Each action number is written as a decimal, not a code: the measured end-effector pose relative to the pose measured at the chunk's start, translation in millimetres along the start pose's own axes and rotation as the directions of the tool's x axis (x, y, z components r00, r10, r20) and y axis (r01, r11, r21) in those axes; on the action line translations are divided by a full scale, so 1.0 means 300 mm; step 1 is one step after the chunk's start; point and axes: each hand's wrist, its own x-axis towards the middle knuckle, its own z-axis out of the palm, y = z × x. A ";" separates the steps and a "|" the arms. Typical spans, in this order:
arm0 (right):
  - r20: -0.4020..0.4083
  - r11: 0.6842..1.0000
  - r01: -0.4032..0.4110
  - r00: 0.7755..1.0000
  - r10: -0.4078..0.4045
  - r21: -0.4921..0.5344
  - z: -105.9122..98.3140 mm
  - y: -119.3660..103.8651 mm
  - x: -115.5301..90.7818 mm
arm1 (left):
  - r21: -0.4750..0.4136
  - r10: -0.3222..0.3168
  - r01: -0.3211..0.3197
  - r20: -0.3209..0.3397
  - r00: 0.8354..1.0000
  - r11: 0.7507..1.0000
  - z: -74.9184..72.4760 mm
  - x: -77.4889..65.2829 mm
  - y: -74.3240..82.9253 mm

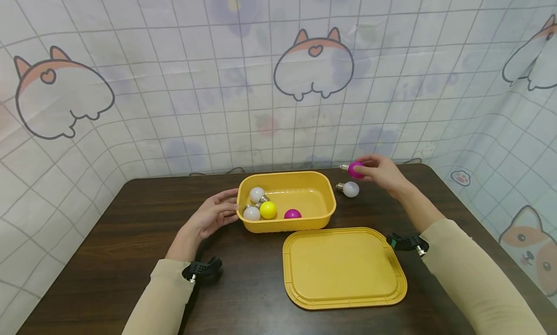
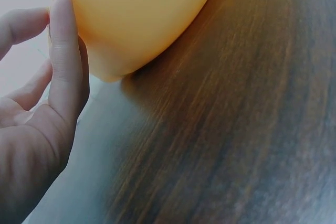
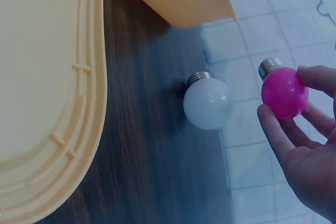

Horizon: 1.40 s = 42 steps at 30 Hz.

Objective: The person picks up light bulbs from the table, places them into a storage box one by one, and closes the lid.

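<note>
My right hand pinches a magenta light bulb by its round globe, metal base pointing left. In the right wrist view the thumb and fingertips lie around the globe. Just below the held bulb, a white light bulb lies on the table. At the left end of a yellow plastic box, my left hand rests its fairly straight fingers against the outer wall and rim. Inside the box are two white bulbs, a yellow bulb and another magenta bulb.
A flat yellow lid lies on the dark wooden table, in front of the box and to its right. Behind the table hangs a white gridded cloth with cartoon prints, which also runs along both sides.
</note>
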 end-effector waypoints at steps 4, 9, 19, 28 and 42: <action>0.003 1.000 0.013 1.000 -0.013 0.001 0.008 -0.007 0.000 | 0.002 0.000 0.000 0.001 1.000 1.000 0.000 -0.001 0.000; 0.010 0.999 0.033 0.999 -0.033 0.003 0.023 -0.018 -0.002 | 0.002 0.002 -0.002 0.003 1.000 1.000 0.001 -0.001 0.001; 0.013 0.999 0.048 0.999 -0.048 -0.003 0.055 -0.046 0.003 | 0.003 0.006 -0.006 0.008 1.000 1.000 0.001 0.000 0.001; 0.030 0.998 0.067 0.997 -0.066 -0.020 0.088 -0.077 0.010 | 0.000 0.002 -0.002 -0.002 1.000 1.000 0.001 -0.002 0.006; 0.054 0.995 0.097 0.994 -0.095 -0.036 0.135 -0.098 0.030 | 0.003 -0.007 0.007 0.002 1.000 1.000 0.002 0.000 0.005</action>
